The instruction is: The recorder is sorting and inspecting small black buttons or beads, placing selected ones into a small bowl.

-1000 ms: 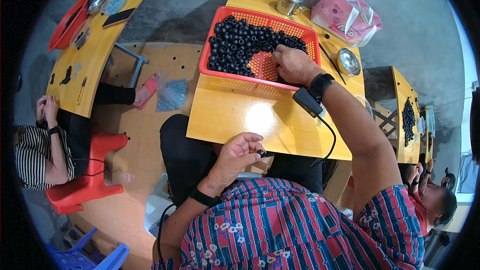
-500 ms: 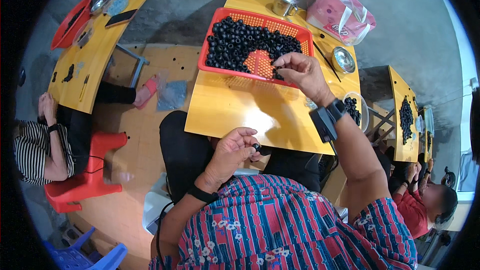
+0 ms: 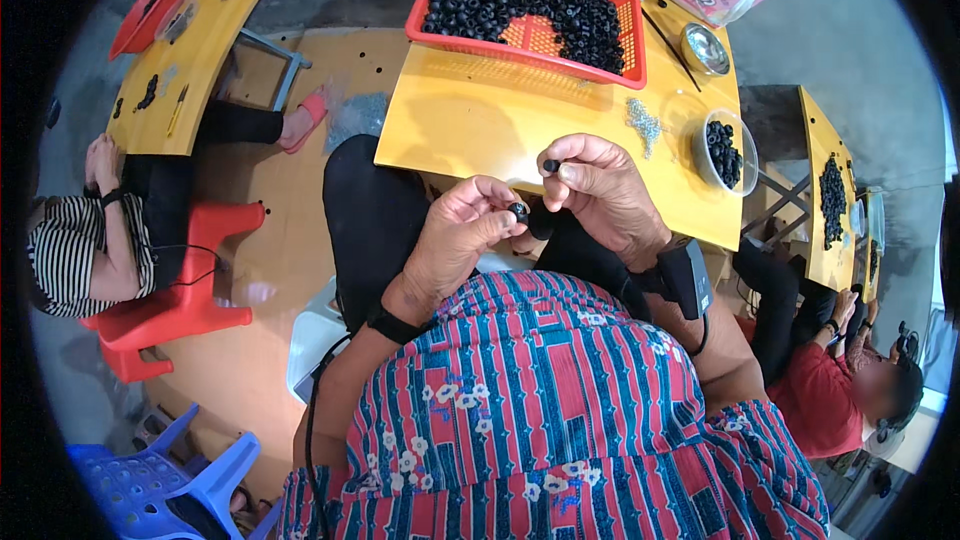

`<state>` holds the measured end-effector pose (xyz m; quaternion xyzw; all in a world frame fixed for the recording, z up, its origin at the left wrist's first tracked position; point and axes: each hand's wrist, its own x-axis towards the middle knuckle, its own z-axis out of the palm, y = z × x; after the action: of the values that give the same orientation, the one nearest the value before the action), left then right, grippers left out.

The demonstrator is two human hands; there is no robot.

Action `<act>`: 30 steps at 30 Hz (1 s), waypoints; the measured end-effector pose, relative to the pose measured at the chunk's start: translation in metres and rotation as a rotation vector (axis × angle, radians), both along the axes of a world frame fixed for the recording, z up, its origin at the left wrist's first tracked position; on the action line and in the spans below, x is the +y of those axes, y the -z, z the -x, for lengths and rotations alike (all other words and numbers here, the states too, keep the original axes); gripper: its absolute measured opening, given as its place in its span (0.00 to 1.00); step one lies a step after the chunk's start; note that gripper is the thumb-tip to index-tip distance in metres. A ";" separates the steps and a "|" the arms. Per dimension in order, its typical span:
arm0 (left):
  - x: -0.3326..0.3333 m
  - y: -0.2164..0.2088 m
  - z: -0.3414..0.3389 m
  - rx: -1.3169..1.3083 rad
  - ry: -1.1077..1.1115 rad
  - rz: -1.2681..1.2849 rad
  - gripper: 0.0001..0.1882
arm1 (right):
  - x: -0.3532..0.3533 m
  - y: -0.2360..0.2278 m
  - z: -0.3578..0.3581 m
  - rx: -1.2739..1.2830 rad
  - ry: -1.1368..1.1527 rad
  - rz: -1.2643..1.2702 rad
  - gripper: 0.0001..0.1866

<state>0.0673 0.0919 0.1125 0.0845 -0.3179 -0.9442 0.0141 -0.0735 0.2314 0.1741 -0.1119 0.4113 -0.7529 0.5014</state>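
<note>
Bead (image 3: 518, 212) and piece (image 3: 551, 166) both sit nearer you than the basket (image 3: 525, 54): the fingers of your left hand (image 3: 452, 238) grip the bead, those of your right hand (image 3: 608, 192) pinch the piece. Both look light, stiff and smooth, probably slippery; hold them by their sides.

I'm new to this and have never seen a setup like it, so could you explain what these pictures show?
There's no robot here, just a person working bare-handed. The view comes from the left of two fisheye cameras worn on that person's head, looking down, so straight edges bend toward the rim. The left hand holds a small, round black piece; the right hand pinches a smaller dark piece. On the yellow table are a red basket of black pieces, a clear tub with more, a scatter of silvery bits, a metal bowl and a dark rod.
</note>
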 end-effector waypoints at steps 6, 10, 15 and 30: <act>0.001 -0.006 -0.007 0.045 -0.020 -0.020 0.09 | 0.000 0.002 -0.021 0.138 -0.058 -0.066 0.11; 0.003 -0.006 -0.006 0.035 -0.065 -0.016 0.10 | -0.004 -0.001 -0.025 0.379 -0.078 -0.156 0.11; 0.000 -0.004 -0.005 0.021 -0.064 0.002 0.11 | -0.008 0.000 -0.018 1.120 -0.122 -0.117 0.15; 0.000 -0.008 -0.004 -0.011 -0.050 0.036 0.12 | 0.000 0.002 -0.025 0.544 -0.008 -0.190 0.08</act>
<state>0.0717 0.0919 0.1208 0.0972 -0.3329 -0.9372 0.0376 -0.0488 0.2310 0.1717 -0.2641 0.5990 -0.6513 0.3839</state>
